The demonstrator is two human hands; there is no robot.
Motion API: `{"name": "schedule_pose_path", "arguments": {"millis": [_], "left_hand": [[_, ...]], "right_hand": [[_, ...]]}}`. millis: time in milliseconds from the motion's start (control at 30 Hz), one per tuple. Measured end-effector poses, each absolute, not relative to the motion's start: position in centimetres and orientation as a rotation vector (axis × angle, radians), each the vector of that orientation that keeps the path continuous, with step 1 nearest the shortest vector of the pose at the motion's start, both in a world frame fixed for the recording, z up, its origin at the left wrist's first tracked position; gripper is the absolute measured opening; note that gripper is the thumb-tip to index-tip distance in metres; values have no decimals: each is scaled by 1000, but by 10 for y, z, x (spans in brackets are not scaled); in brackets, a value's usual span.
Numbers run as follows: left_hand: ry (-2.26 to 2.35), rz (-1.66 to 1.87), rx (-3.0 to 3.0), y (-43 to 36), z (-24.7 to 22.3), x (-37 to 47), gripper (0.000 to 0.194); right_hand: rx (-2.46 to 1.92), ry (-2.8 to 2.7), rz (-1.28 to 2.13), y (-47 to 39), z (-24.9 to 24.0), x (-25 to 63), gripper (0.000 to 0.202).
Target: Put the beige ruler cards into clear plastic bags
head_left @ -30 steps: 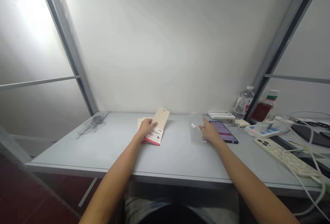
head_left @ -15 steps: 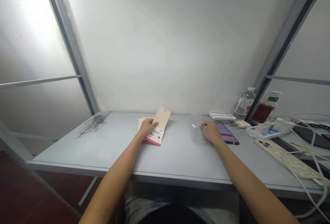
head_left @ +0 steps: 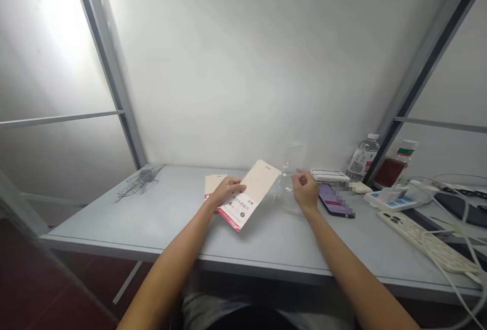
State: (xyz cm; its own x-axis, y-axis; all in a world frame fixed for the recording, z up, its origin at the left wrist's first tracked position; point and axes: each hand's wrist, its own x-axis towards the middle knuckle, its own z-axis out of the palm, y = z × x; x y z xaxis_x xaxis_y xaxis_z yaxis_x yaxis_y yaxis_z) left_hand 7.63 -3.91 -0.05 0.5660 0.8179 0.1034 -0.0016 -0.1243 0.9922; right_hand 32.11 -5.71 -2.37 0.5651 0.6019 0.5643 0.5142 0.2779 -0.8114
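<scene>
My left hand (head_left: 229, 191) is closed on a beige cardboard packet (head_left: 259, 180) with a white label, printed characters and a red lower end. The packet is tilted, its upper end pointing to the back right. Behind my fingers, another beige packet (head_left: 213, 184) lies on the desk, partly covered. My right hand (head_left: 305, 188) pinches the edge of a clear plastic sleeve (head_left: 288, 200), which stands raised to the left of the fingers. Small white spots show on the sleeve; its outline is faint and hard to make out.
A purple-screened phone (head_left: 335, 200) lies right of my right hand. Behind it are a white device (head_left: 330, 175) and a water bottle (head_left: 363, 157). A power strip (head_left: 391, 198), a cream phone case (head_left: 422, 239) and loose cables crowd the right. Dark netting (head_left: 140, 183) lies at the far left.
My left hand has lifted the front packet and moved it right, away from the one beneath. My right hand has raised the clear sleeve from the desk.
</scene>
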Motion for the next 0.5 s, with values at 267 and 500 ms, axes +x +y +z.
{"name": "schedule_pose_path", "arguments": {"millis": [267, 500], "left_hand": [[956, 792, 1741, -48, -5, 96, 25], [1106, 927, 1892, -37, -16, 98, 25]], "right_hand": [[-1269, -1043, 165, -57, -27, 302, 22], [-897, -988, 735, -56, -29, 298, 22]]}}
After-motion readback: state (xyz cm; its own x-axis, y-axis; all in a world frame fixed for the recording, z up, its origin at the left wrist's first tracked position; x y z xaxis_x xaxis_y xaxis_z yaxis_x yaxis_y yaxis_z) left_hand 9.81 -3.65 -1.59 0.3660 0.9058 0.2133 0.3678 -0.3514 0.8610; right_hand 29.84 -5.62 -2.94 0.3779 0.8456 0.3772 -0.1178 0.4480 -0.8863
